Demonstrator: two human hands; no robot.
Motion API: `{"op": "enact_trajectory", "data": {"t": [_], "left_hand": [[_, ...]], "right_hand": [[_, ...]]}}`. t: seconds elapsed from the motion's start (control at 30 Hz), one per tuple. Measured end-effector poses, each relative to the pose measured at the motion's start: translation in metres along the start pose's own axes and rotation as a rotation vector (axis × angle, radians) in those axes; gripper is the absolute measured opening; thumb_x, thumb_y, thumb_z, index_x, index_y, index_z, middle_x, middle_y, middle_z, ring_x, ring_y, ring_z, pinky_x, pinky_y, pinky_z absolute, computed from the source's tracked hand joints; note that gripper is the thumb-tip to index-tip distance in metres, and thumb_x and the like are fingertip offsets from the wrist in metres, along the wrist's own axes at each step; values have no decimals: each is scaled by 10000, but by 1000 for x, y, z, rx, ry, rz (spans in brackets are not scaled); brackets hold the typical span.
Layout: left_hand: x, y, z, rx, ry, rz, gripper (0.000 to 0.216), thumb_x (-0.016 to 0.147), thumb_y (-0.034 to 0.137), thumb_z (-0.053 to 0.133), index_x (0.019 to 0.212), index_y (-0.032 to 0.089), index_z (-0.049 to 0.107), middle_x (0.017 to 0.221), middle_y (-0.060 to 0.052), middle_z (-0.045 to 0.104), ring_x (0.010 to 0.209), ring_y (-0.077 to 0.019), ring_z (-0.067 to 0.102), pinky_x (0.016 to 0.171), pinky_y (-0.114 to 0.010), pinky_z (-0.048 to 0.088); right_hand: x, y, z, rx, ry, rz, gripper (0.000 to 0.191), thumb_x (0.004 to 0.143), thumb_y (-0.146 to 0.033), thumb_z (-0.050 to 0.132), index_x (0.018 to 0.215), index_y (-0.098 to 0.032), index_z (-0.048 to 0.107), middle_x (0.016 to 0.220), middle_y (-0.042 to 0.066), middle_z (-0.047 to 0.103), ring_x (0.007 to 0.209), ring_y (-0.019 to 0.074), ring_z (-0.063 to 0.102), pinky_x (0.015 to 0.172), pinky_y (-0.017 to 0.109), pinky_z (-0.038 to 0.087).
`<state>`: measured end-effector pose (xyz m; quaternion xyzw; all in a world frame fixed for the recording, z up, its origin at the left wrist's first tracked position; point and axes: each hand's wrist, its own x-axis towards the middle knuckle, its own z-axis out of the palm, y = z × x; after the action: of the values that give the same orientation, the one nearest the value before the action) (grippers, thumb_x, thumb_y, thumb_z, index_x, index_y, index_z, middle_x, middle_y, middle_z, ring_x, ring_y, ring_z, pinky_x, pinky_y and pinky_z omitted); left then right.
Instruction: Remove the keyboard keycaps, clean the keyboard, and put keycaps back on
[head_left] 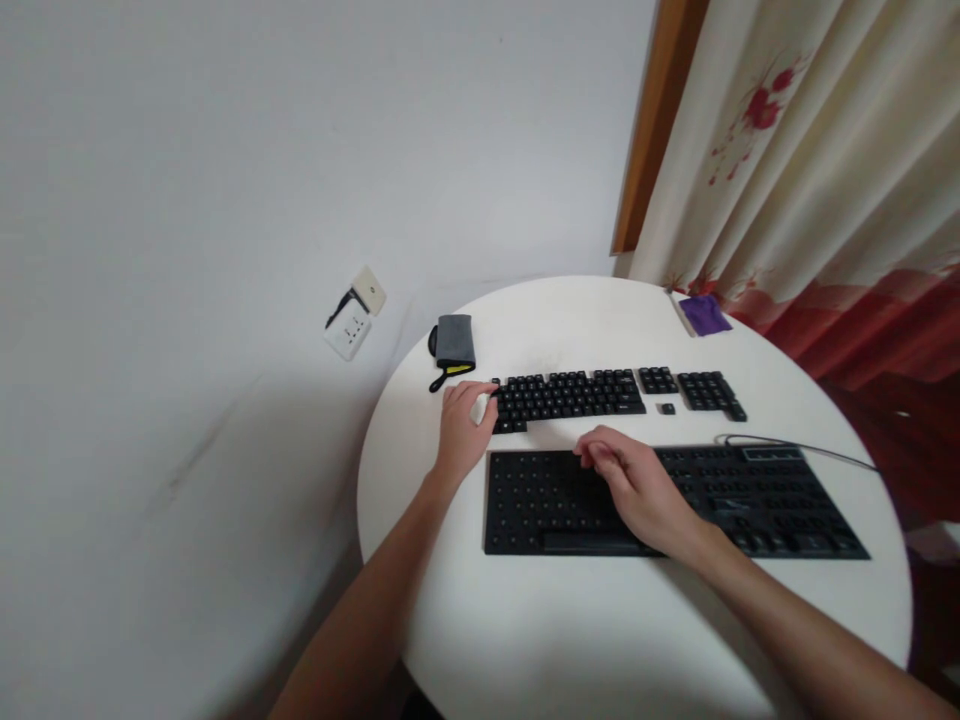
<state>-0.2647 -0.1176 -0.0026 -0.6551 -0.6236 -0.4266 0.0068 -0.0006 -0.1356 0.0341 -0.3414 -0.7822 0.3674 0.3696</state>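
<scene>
Right hand (pixel 637 490), curled over the keyboard (pixel 525 500), hides its fingertips (grip unclear); left hand (pixel 465 430), fingers loose, touches keycaps (pixel 570 395).

**OBSCURED AND CROPPED AREAS**

Under right hand (pixel 637 490): centre section of keyboard base (pixel 750 500), concealed. Under fingers of left hand (pixel 465 430): left end of keycap rows (pixel 570 395), concealed. Grip at fingertips of either hand: not discernible. Keycap legends: too small to read. Behind grey pouch (pixel 455 342): dark item, mostly covered, type undetermined. Cable (pixel 795 445): lost past right rim of tabletop (pixel 585 620). Near rim of tabletop and both forearms: cut off at bottom edge. Curtain (pixel 810 150): cropped at top and right edges.
</scene>
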Motion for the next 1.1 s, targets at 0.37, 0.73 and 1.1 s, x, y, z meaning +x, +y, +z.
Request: {"op": "enact_trajectory", "data": {"t": [0.37, 0.73, 1.1], "left_hand": [[-6, 15, -4, -159, -57, 112, 161, 918, 156, 545, 927, 215, 694, 906, -24, 705, 878, -182, 609, 858, -364, 486], [-24, 48, 3, -316, -518, 348, 241, 958, 200, 494, 1040, 227, 719, 981, -59, 728, 933, -192, 646, 882, -365, 520], [-35, 67, 9, -150, -731, 416, 338, 948, 248, 568, 1263, 345, 643, 1402, 9, 577, 1231, -210, 578, 1080, -391, 450]], "right_hand": [[-52, 7, -2, -614, -426, -207, 124, 875, -283, 682, 962, -196, 669, 955, 49, 638, 816, 194, 639, 676, 298, 497], [-66, 29, 5, -647, -345, -393, 119, 961, -247, 546, 1000, -175, 633, 907, 58, 614, 765, 174, 599, 640, 284, 496], [-72, 34, 13, -737, -257, -480, 167, 988, -206, 460, 998, -134, 610, 912, 100, 623, 788, 212, 611, 651, 330, 522]]}}
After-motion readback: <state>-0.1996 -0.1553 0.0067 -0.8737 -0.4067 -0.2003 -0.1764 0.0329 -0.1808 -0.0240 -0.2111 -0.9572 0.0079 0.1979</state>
